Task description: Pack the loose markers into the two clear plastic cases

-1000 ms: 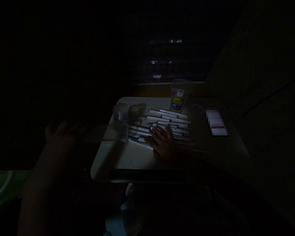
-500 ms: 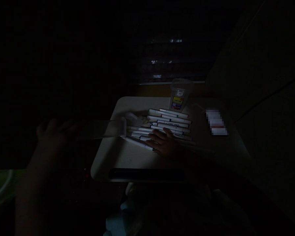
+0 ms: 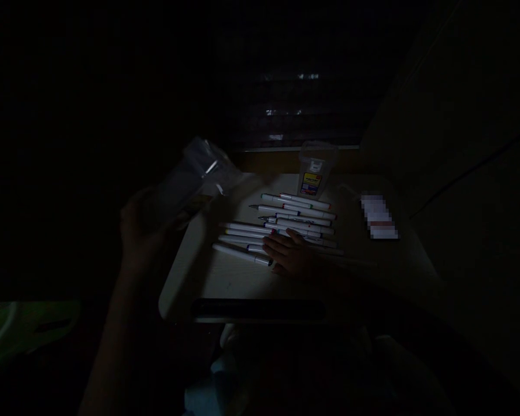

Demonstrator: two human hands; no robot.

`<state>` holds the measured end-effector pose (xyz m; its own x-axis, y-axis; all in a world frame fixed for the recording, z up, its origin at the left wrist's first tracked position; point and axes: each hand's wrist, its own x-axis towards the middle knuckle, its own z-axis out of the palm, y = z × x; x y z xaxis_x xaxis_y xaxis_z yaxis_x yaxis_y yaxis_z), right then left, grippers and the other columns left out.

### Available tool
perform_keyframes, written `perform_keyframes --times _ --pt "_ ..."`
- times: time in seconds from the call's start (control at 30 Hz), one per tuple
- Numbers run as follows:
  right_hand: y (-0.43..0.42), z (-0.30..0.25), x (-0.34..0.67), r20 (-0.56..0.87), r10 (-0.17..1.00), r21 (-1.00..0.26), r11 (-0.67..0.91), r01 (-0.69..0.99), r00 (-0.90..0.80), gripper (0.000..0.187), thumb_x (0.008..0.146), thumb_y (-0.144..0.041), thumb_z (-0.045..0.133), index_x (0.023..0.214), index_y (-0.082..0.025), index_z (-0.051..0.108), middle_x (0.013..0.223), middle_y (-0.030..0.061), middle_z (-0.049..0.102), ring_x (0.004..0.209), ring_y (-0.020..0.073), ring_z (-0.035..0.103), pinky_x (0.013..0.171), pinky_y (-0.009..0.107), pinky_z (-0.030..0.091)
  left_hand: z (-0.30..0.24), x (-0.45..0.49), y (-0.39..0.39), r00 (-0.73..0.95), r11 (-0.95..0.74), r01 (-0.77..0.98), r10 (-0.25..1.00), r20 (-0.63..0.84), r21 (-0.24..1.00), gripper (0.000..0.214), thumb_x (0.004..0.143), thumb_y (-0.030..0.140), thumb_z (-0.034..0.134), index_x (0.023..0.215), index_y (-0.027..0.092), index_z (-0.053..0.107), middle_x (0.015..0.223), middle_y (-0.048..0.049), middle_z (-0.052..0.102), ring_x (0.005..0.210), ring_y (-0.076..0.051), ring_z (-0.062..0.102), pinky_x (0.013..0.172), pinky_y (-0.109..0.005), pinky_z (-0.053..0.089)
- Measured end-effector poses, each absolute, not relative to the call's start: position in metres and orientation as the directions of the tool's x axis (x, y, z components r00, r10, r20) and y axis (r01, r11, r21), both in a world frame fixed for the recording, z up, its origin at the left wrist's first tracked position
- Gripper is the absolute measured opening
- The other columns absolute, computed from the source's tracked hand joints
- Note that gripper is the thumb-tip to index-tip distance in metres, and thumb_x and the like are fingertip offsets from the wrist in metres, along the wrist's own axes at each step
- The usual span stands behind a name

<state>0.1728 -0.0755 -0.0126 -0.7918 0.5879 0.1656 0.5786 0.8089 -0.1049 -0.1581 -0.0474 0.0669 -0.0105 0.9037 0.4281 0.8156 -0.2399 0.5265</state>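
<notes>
My left hand (image 3: pixel 138 237), dim and a little blurred, grips a clear plastic container (image 3: pixel 182 182) and holds it tilted above the left edge of the table. My right hand (image 3: pixel 293 257) lies with fingers stretched over the lower part of a spread of white markers (image 3: pixel 305 212). Coloured bands and ends show on several of them. The nearest marker (image 3: pixel 238 253) rests just left of my right fingertips. Some markers are partly hidden under that hand.
A second clear container (image 3: pixel 323 167) with a yellow and blue label stands upright at the back of the small white table (image 3: pixel 216 283). A phone (image 3: pixel 379 216), blurred out, lies to the right. A dark slot (image 3: pixel 257 308) runs along the front edge. The room is very dark.
My left hand has moved right and up, tipping the container from lying level over the markers to slanting upward, clear of them. More of the markers' left ends show. My right hand has barely moved.
</notes>
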Motion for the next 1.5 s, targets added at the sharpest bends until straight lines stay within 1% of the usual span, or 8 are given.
perform_keyframes --times 0.1,0.2,0.27,0.5,0.67,0.97,1.27,1.5 --pt "-0.075 -0.006 0.176 0.163 0.602 -0.122 0.798 0.589 -0.782 0.056 0.098 -0.048 0.030 0.142 -0.016 0.040 0.152 0.0094 0.036 0.142 0.0238 0.031 0.114 0.057 0.024 0.054 -0.125 -0.015 -0.113 -0.266 0.410 0.934 0.339 0.872 0.071 0.086 0.040 0.057 0.142 0.015 0.020 0.151 -0.0158 0.033 0.133 -0.028 0.043 0.101 -0.042 0.047" --pt "-0.074 0.000 0.184 0.170 0.629 -0.121 0.777 0.618 -0.758 0.055 0.098 -0.046 0.031 0.142 -0.014 0.041 0.151 0.0106 0.037 0.143 0.0237 0.030 0.115 0.056 0.023 0.045 -0.097 0.024 -0.017 -0.322 0.189 0.943 0.331 0.928 0.068 0.084 0.047 0.059 0.137 0.015 0.031 0.144 -0.0118 0.045 0.131 -0.027 0.047 0.099 -0.039 0.048" --pt "-0.070 0.007 0.193 0.201 0.655 -0.114 0.754 0.646 -0.729 0.054 0.098 -0.044 0.031 0.142 -0.014 0.041 0.151 0.0114 0.037 0.143 0.0234 0.029 0.116 0.054 0.022 0.039 -0.085 0.049 -0.045 -0.355 0.100 0.932 0.361 0.929 0.073 0.070 0.048 0.071 0.129 0.019 0.039 0.136 -0.0120 0.053 0.122 -0.025 0.056 0.096 -0.039 0.050" --pt "-0.047 0.029 0.237 0.469 0.743 -0.205 0.618 0.759 -0.478 0.042 0.095 -0.034 0.039 0.128 -0.014 0.056 0.136 0.0129 0.054 0.130 0.0233 0.046 0.110 0.047 0.033 0.005 -0.080 0.107 0.118 -0.309 0.142 0.949 0.294 0.940 0.073 0.055 0.040 0.081 0.114 0.019 0.042 0.121 -0.0103 0.059 0.109 -0.021 0.061 0.091 -0.038 0.054" --pt "-0.033 0.031 0.265 0.544 0.789 -0.310 0.505 0.806 -0.286 0.040 0.092 -0.033 0.043 0.127 -0.017 0.056 0.129 0.0124 0.059 0.121 0.0245 0.053 0.102 0.046 0.042 -0.005 -0.083 0.103 0.136 -0.218 -0.009 0.967 0.217 0.976 0.073 0.053 0.039 0.085 0.112 0.020 0.047 0.113 -0.0070 0.063 0.102 -0.022 0.063 0.093 -0.038 0.051" --pt "-0.020 0.028 0.279 0.524 0.840 -0.405 0.389 0.827 -0.139 0.043 0.093 -0.043 0.038 0.121 -0.020 0.060 0.123 0.0115 0.064 0.115 0.0263 0.058 0.099 0.045 0.045 0.007 -0.085 0.097 0.206 -0.098 0.042 0.975 0.087 0.994 0.070 0.049 0.029 0.087 0.110 0.019 0.053 0.102 -0.0051 0.067 0.099 -0.023 0.064 0.096 -0.043 0.049" --pt "-0.015 0.038 0.273 0.399 0.917 -0.661 0.276 0.698 0.015 0.036 0.088 -0.042 0.045 0.099 -0.018 0.070 0.105 0.0105 0.072 0.100 0.0243 0.066 0.088 0.043 0.052 0.010 -0.067 0.073 0.096 -0.108 0.017 0.990 0.106 0.994 0.072 0.053 0.030 0.084 0.116 0.020 0.051 0.115 -0.0078 0.064 0.099 -0.021 0.064 0.090 -0.039 0.053" --pt "0.002 0.076 0.244 0.355 0.926 -0.717 0.355 0.599 -0.124 0.032 0.086 -0.035 0.050 0.100 -0.016 0.072 0.103 0.0087 0.073 0.096 0.0210 0.069 0.085 0.034 0.054 -0.004 -0.052 0.072 0.023 -0.076 -0.039 0.997 0.077 0.996 0.071 0.049 0.029 0.086 0.111 0.018 0.054 0.109 -0.0083 0.067 0.098 -0.023 0.066 0.094 -0.045 0.052"
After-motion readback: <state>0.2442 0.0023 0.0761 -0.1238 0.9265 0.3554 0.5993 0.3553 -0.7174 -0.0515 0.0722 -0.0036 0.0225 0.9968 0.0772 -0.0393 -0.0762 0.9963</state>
